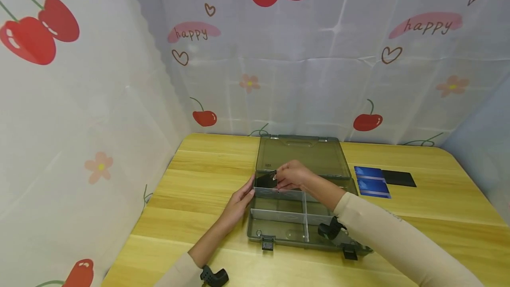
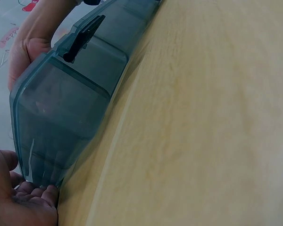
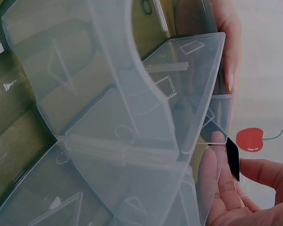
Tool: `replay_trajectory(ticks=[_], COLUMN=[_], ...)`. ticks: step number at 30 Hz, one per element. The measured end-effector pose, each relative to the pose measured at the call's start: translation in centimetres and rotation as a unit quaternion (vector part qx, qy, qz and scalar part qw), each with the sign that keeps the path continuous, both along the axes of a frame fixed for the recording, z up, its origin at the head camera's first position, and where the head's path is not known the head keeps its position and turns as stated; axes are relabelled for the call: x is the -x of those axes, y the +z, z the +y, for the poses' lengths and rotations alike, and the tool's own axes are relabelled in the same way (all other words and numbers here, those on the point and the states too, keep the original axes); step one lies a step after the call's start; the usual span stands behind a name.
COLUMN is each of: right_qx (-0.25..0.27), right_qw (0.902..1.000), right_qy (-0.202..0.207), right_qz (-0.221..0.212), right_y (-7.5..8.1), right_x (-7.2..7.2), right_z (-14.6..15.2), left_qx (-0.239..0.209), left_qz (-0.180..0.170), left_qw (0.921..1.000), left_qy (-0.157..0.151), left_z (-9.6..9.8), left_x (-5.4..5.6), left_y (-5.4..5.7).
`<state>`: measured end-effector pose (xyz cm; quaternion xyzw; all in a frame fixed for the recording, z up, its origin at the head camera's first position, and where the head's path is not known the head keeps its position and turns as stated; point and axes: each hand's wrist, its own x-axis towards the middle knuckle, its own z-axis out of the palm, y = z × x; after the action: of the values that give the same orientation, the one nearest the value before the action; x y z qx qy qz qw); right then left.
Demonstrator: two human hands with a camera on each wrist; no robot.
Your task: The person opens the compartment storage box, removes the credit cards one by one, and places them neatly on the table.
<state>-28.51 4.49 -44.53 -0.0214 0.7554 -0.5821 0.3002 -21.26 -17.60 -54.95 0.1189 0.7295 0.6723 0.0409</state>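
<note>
A translucent grey-green compartment box (image 1: 275, 228) lies on the table with its lid (image 1: 314, 156) folded back. My right hand (image 1: 292, 175) reaches into the back-left compartment and pinches a black card (image 1: 266, 181); in the right wrist view the thumb and fingers meet on the card (image 3: 233, 157). Beside the box, my left hand (image 1: 238, 202) rests against the outer left wall near the back corner. In the left wrist view its relaxed fingers (image 2: 35, 190) touch that wall low down, with the thumb nearer the rim.
Right of the box lie two blue cards (image 1: 372, 181) and another black card (image 1: 399, 178). Clear dividers (image 1: 279, 216) split the box into several compartments. Two black latches (image 1: 268, 243) hang at its front. A cherry-printed cloth (image 1: 295, 79) stands behind the wooden table (image 1: 199, 163).
</note>
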Motion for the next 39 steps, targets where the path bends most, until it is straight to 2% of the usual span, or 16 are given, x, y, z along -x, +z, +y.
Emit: replay_trajectory(ticks=[16, 24, 39], right_qx=[0.008, 0.025, 0.058], right_qw=[0.9998, 0.9992, 0.9975], right_qy=[-0.009, -0.020, -0.029], right_qz=[0.017, 0.022, 0.028], right_y=[0.4, 1.2, 1.2], right_x=[-0.5, -1.1, -1.6], right_z=[1.2, 2.0, 3.3], left_qx=[0.008, -0.002, 0.003], left_qz=[-0.004, -0.010, -0.010], left_qw=[0.9999, 0.9999, 0.9999], left_qy=[-0.009, -0.011, -0.012], left_z=[-0.1, 0.0, 0.0], left_x=[-0.1, -0.1, -0.3], left_y=[-0.3, -0.2, -0.1])
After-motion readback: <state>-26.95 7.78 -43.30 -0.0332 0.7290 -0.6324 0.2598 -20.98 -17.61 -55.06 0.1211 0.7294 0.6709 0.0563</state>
